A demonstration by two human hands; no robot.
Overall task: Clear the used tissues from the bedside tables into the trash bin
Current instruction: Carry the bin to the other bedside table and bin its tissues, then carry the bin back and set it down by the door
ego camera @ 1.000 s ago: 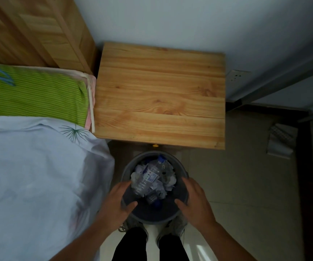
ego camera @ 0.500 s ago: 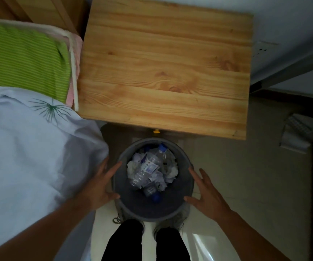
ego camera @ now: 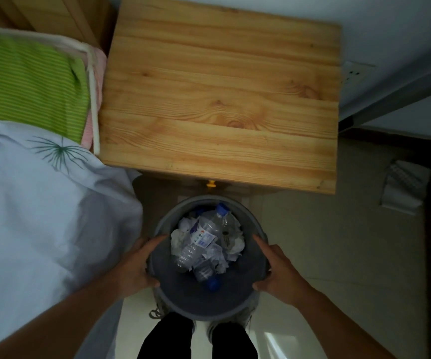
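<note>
As both hands (ego camera: 209, 273) grip trash bin (ego camera: 198, 301), bottle label (ego camera: 202, 235) unreadable

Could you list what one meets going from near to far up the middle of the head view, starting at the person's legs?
Black trouser legs → trash bin gripped at its rim by left hand and right hand, with bottles and crumpled tissues inside → yellow knob → wooden bedside table → wall.

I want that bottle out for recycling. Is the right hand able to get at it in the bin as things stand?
Probably yes. The bottle lies on top of the tissues in the open bin, nothing covering it. The right hand grips the rim right beside it, but would have to let go first.
</note>
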